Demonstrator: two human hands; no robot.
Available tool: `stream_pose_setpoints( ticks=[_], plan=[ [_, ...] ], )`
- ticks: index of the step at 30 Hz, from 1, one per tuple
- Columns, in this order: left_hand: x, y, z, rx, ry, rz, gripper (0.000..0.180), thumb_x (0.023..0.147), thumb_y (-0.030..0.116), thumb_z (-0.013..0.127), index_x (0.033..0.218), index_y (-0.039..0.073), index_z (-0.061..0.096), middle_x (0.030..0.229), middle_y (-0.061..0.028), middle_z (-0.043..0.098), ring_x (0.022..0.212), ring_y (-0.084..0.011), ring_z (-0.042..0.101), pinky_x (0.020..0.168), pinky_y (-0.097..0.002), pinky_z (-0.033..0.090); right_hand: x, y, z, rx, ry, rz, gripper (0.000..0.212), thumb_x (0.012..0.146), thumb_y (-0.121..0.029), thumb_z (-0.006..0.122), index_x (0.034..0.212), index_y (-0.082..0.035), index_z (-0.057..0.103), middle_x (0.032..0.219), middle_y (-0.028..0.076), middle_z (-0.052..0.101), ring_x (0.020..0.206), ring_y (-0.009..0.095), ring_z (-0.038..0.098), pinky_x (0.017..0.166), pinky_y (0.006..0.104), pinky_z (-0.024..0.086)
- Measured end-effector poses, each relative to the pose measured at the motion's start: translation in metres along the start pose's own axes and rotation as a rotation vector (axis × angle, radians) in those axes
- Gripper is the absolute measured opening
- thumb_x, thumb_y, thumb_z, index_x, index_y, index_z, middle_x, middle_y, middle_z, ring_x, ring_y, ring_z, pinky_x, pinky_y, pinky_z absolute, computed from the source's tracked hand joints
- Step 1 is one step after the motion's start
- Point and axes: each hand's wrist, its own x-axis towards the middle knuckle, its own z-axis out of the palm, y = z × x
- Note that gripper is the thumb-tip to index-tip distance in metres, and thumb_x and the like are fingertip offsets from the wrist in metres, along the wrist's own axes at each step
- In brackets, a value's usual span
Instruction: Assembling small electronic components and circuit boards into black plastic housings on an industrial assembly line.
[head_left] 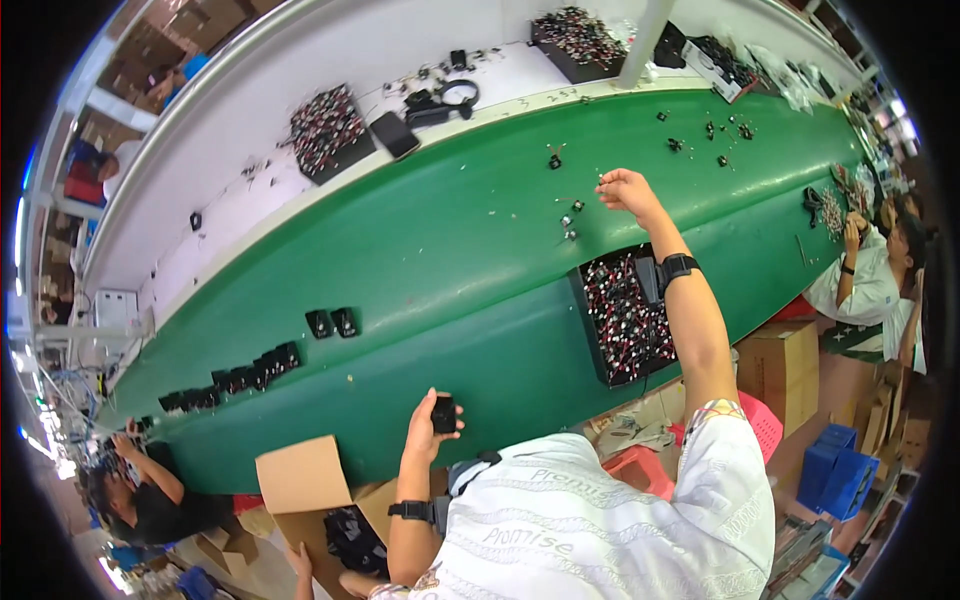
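My left hand point(418, 432) is closed around a small black square plastic case point(442, 415), just above the near edge of the green work surface. My right hand point(627, 193) reaches out over the green surface with thumb and fingers pinched together. A tiny pale bit shows at its fingertips, too small to make out. Just left of and below that hand lie small black parts with wires point(570, 220), and another wired part point(556, 160) sits farther back. Beneath my right forearm stands a black tray point(590, 325) full of small parts with red and black wires.
Two black cases point(331, 322) and a row of several more point(232, 380) stand to the left. Trays of wired parts point(325, 130) and a phone-like black slab point(394, 135) rest on the back ledge. An open cardboard box point(303, 475) is at the near edge. Co-workers sit at both ends.
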Motion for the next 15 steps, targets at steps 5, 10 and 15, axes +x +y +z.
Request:
stream_pose_setpoints(
  ticks=[5,10,15],
  plan=[
    [-0.025,0.03,0.007,-0.33,-0.378,0.137,0.046,0.103,0.051,0.041,0.123,0.012,0.057,0.105,-0.0137,0.066,0.085,-0.0267,0.067,0.069,-0.0408,0.056,-0.134,-0.04,0.131,0.146,-0.368,-0.283,0.02,0.089,-0.008,0.07,0.108,-0.004,0.064,0.101,0.005,0.071,0.089,0.011,0.065,0.078,0.0263,0.052],
    [-0.067,0.085,0.01,-0.477,-0.605,0.386,0.044,0.106,0.041,0.038,0.135,0.009,0.048,0.116,-0.0165,0.062,0.1,-0.0304,0.065,0.081,-0.0458,0.058,-0.288,-0.069,0.221,-0.056,-0.551,-0.42,0.026,0.088,0.004,0.066,0.114,0.003,0.071,0.12,0.011,0.065,0.093,0.015,0.065,0.081,0.0259,0.053],
    [-0.106,0.098,0.003,-0.55,-0.67,0.492,0.043,0.108,0.037,0.036,0.137,0.005,0.042,0.118,-0.0158,0.061,0.104,-0.0281,0.066,0.084,-0.0466,0.059,-0.35,-0.086,0.261,0.189,-0.505,-0.43,0.023,0.081,0.013,0.068,0.103,0.004,0.071,0.116,0.015,0.064,0.099,0.02,0.067,0.085,0.0296,0.054]
  ],
)
